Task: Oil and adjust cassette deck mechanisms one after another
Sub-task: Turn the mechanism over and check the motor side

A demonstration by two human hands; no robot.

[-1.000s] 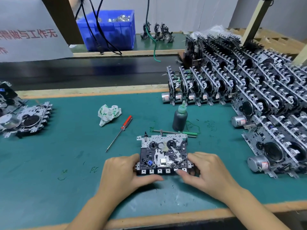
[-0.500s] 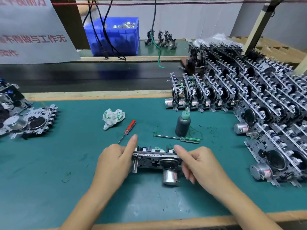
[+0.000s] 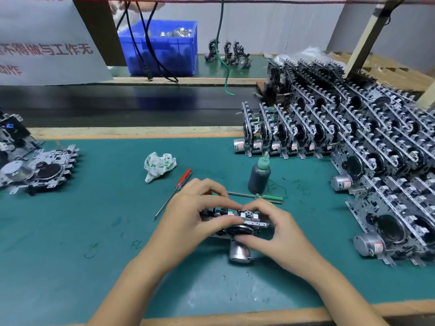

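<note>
A cassette deck mechanism (image 3: 240, 223) is held tilted on edge above the green mat (image 3: 70, 243), its silver motor (image 3: 239, 254) pointing toward me. My left hand (image 3: 188, 222) grips its left side, fingers curled over the top edge. My right hand (image 3: 280, 234) grips the right side, thumb under the flywheel. Behind the hands stand a dark oil bottle (image 3: 259, 177) with a green nozzle, a green-handled screwdriver (image 3: 256, 196) and a red-handled screwdriver (image 3: 174, 191).
Many mechanisms (image 3: 353, 149) stand stacked in rows at the right. More mechanisms (image 3: 35, 170) lie at the left edge. A crumpled cloth (image 3: 159, 165) lies on the mat. A black conveyor belt (image 3: 117, 104) and a blue bin (image 3: 162, 45) sit beyond.
The mechanism went from flat on the mat to tipped up on edge, then was turned further with the motor toward me. Both hands closed in over its top.
</note>
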